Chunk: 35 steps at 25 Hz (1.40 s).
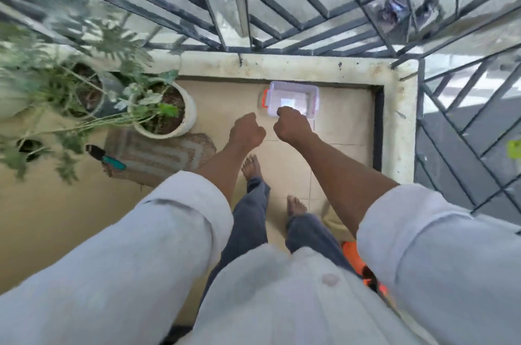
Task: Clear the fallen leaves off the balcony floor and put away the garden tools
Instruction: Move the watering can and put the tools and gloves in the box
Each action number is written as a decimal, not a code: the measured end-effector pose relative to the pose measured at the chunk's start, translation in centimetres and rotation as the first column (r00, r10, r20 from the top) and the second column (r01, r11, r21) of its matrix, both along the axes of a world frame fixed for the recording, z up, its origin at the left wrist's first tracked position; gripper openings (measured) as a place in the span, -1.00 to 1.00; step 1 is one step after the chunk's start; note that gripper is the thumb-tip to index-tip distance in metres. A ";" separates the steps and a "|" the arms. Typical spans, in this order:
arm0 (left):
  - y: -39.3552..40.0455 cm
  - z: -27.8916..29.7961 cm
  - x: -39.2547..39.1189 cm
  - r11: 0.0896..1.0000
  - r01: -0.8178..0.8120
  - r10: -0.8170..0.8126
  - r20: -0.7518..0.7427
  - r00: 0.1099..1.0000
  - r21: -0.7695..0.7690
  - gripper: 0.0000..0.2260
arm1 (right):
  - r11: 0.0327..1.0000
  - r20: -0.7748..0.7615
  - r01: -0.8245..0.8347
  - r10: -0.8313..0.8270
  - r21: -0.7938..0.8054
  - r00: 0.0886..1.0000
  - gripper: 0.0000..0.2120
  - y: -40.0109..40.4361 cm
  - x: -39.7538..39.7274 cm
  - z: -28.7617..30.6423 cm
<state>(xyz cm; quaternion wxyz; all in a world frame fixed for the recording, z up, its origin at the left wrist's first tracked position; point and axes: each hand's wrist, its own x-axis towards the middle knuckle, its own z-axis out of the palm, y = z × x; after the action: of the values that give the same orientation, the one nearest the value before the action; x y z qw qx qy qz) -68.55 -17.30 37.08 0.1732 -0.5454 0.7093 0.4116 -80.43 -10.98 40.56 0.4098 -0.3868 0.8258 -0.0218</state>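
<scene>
2 hands, left hand fisted, right hand fisted, holding nothing visible

The right hand covered the near edge of the clear plastic box, and whether either curled fist held anything could not be told. The plants at the left were smeared by blur and cut by the edge. An orange object lay mostly hidden behind the right sleeve.
</scene>
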 end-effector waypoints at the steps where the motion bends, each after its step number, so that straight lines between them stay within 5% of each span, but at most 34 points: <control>1: 0.9 1.9 1.1 0.999 -0.030 0.030 -0.010 0.999 -0.012 -0.58 | 0.999 -0.012 -0.043 0.043 -0.007 0.999 -0.82 0.6 1.1 2.0; 4: 4.8 6.3 4.4 0.993 -0.100 0.101 0.011 0.995 -0.066 -0.63 | 0.984 -0.043 -0.168 0.166 -0.053 0.985 -0.74 3.4 4.4 6.2; 7: 9.9 9.7 7.5 0.980 -0.172 0.174 0.013 0.985 -0.097 -0.65 | 0.953 -0.046 -0.293 0.290 -0.083 0.956 -0.94 7.7 7.4 8.8; 11: 18.6 13.1 11.8 0.930 -0.345 0.346 -0.020 0.938 -0.126 -0.68 | 0.912 -0.062 -0.395 0.391 -0.106 0.918 -0.80 15.2 11.7 11.5; 19: 32.5 18.5 20.8 0.663 -0.688 0.702 -0.073 0.708 -0.296 -0.61 | 0.762 -0.132 -0.597 0.584 -0.250 0.801 -0.82 24.8 21.5 14.6; 26: 35.3 18.7 32.1 0.594 -0.743 0.776 -0.023 0.630 -0.310 -0.78 | 0.599 -0.166 -0.755 0.743 -0.266 0.648 -0.84 24.5 32.8 15.3; 35: 32.7 19.2 51.4 0.420 -0.817 0.869 -0.084 0.487 -0.394 -0.65 | 0.463 -0.180 -0.828 0.828 -0.316 0.532 -0.76 20.5 52.8 15.5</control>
<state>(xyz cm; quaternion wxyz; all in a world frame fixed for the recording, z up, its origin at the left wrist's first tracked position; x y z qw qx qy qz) -17.16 15.40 56.24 -0.1204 -0.8753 0.3908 0.2581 -27.63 9.53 56.02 0.2889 -0.8065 0.5152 0.0269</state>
